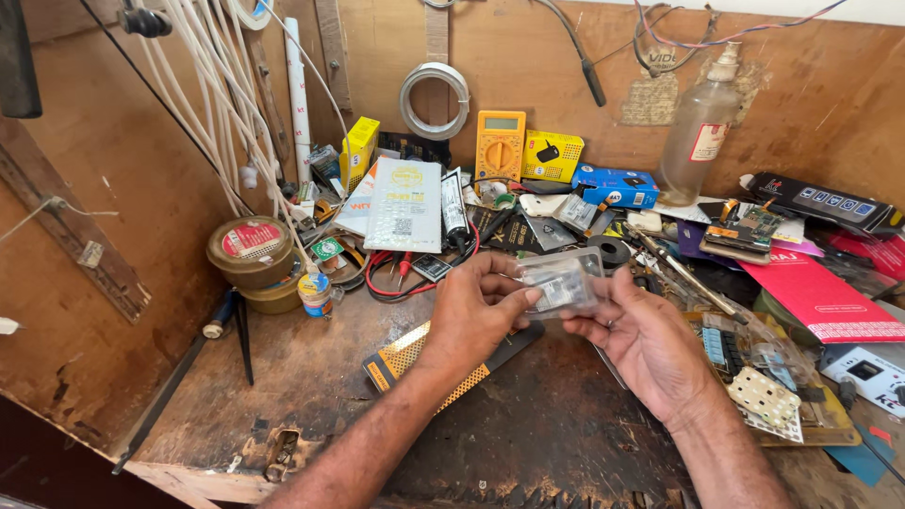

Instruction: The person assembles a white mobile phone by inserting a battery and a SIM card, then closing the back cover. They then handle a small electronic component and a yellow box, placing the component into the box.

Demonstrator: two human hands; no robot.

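Both forearms reach over the scarred wooden workbench; the left hand and right hand pinch a small clear plastic packet between them, above a yellow perforated flat tool.

Worn wooden workbench against brown board walls, daylit.

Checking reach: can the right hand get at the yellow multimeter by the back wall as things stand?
Probably not right away: the right hand and left hand both grip a clear plastic packet; the yellow multimeter stands beyond cluttered parts.
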